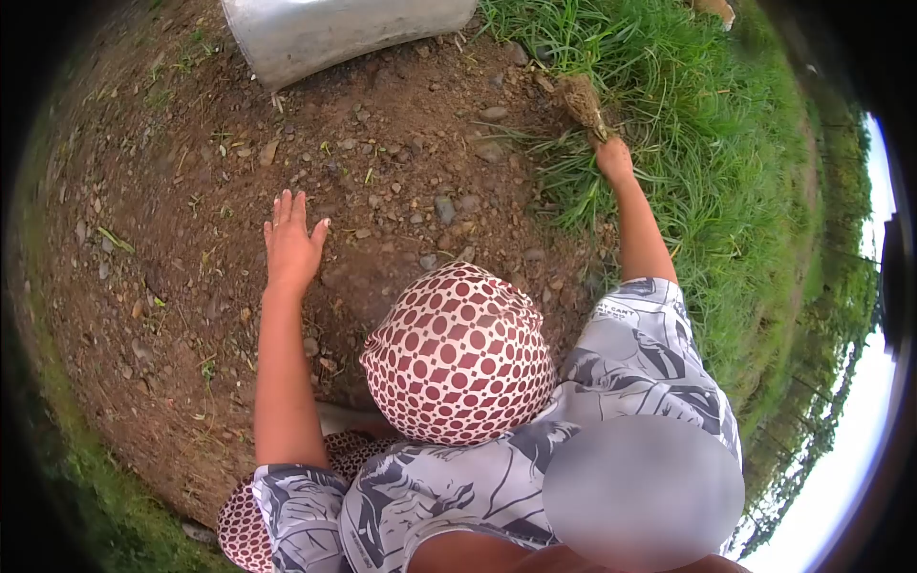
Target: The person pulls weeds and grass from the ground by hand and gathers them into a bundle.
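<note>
My left hand point(292, 250) is held over the brown, stony soil point(382, 191), its fingers stretched out and nothing in it. At the upper right, my right hand point(614, 158) is closed around a grass clump point(581, 103), whose soil-covered roots point up and to the left. Long green blades hang from the hand over the edge of the grass. My knee, under patterned red and white cloth point(458, 353), is between my two arms.
A grey metal container point(344, 33) lies at the top of the view. Thick green grass point(707, 143) grows along the right side. Small stones are scattered over the soil. Trees point(831, 258) stand at the far right.
</note>
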Demonstrator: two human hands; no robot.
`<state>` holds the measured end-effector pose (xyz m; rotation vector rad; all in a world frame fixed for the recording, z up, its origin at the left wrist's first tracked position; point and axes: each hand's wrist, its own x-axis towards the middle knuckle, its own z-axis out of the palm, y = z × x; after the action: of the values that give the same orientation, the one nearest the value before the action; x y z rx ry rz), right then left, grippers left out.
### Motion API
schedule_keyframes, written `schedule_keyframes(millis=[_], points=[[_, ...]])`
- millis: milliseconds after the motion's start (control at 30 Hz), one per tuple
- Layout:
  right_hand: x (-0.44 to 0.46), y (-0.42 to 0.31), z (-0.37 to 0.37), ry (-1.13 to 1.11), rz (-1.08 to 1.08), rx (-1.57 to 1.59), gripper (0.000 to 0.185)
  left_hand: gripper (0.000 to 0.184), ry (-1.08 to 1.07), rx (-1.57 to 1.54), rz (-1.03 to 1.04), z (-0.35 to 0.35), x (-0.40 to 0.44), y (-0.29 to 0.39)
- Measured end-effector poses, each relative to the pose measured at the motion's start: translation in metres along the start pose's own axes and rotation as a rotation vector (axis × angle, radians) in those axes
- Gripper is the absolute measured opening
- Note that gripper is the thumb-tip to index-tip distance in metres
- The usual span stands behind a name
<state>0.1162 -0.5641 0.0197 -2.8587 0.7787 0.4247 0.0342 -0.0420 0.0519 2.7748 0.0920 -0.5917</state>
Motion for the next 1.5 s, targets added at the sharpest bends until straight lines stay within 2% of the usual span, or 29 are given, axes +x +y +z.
schedule_keyframes(millis=[100, 167, 233, 300, 333, 367, 400, 433, 467, 533, 667, 700, 767, 833, 967, 1000, 1133, 1233, 1300, 1367, 1400, 1500], points=[[0.0, -0.006, -0.064, 0.271, 0.027, 0.216, 0.047, 0.056, 0.007, -0.036, 0.015, -0.001, 0.006, 0.006], [0.008, -0.005, -0.081, 0.484, 0.013, 0.126, 0.049, 0.056, 0.0, -0.04, 0.033, 0.001, 0.01, 0.013], [0.019, -0.003, -0.073, 0.513, 0.083, 0.087, 0.045, 0.056, -0.017, -0.035, 0.052, 0.002, 0.013, 0.019], [0.039, 0.01, -0.023, 0.263, 0.228, -0.064, 0.034, 0.056, -0.051, -0.039, 0.074, 0.004, 0.01, 0.025], [0.071, 0.051, 0.028, 0.015, 0.004, -0.409, 0.025, 0.056, -0.041, -0.041, 0.088, 0.002, 0.011, 0.028], [0.053, 0.033, 0.023, -0.248, 0.161, -0.455, 0.023, 0.057, -0.076, -0.015, 0.063, 0.002, 0.01, 0.03], [0.05, 0.036, 0.02, -0.167, 0.076, -0.476, 0.026, 0.057, -0.112, -0.027, 0.041, -0.002, 0.007, 0.03], [0.051, 0.031, 0.005, -0.166, 0.121, -0.392, 0.029, 0.057, -0.135, -0.005, 0.038, -0.006, 0.005, 0.029], [0.04, 0.018, -0.02, -0.189, 0.075, -0.32, 0.032, 0.058, -0.131, -0.023, 0.037, -0.007, 0.003, 0.026], [0.046, 0.029, -0.038, 0.044, 0.002, -0.222, 0.033, 0.058, -0.103, -0.049, 0.027, -0.009, 0.005, 0.02], [0.03, 0.012, -0.096, 0.436, 0.04, 0.001, 0.033, 0.057, -0.079, -0.108, 0.04, -0.011, 0.01, 0.015], [0.031, 0.01, -0.092, 0.431, 0.062, 0.016, 0.032, 0.057, -0.076, -0.117, 0.041, -0.009, 0.009, 0.014], [0.032, 0.015, -0.059, 0.405, 0.116, 0.047, 0.029, 0.057, -0.085, -0.125, 0.061, -0.003, 0.009, 0.017], [0.058, 0.054, -0.003, -0.271, 0.019, -0.558, 0.027, 0.057, -0.093, -0.124, 0.084, -0.003, 0.011, 0.024], [0.026, 0.023, -0.047, -0.188, 0.008, -0.502, 0.027, 0.056, -0.076, -0.118, 0.086, -0.015, 0.005, 0.019], [0.04, 0.038, -0.048, -0.064, -0.078, -0.449, 0.026, 0.056, -0.073, -0.119, 0.075, -0.017, 0.005, 0.018], [0.046, 0.022, -0.096, 0.425, -0.002, -0.143, 0.03, 0.056, -0.082, -0.104, 0.036, -0.009, 0.009, 0.009], [0.062, 0.026, -0.068, 0.497, 0.06, -0.11, 0.025, 0.055, -0.095, -0.1, 0.023, -0.006, 0.011, 0.012], [0.061, 0.039, -0.015, 0.272, 0.168, -0.111, 0.024, 0.055, -0.096, -0.097, 0.035, -0.003, 0.012, 0.016], [0.052, 0.05, 0.02, -0.239, 0.075, -0.516, 0.026, 0.054, -0.103, -0.085, 0.051, -0.004, 0.011, 0.022], [0.045, 0.036, 0.005, -0.339, 0.11, -0.567, 0.032, 0.053, -0.099, -0.083, 0.056, -0.004, 0.011, 0.023], [0.052, 0.036, -0.018, -0.144, 0.057, -0.339, 0.029, 0.053, -0.099, -0.077, 0.05, -0.004, 0.006, 0.016]])
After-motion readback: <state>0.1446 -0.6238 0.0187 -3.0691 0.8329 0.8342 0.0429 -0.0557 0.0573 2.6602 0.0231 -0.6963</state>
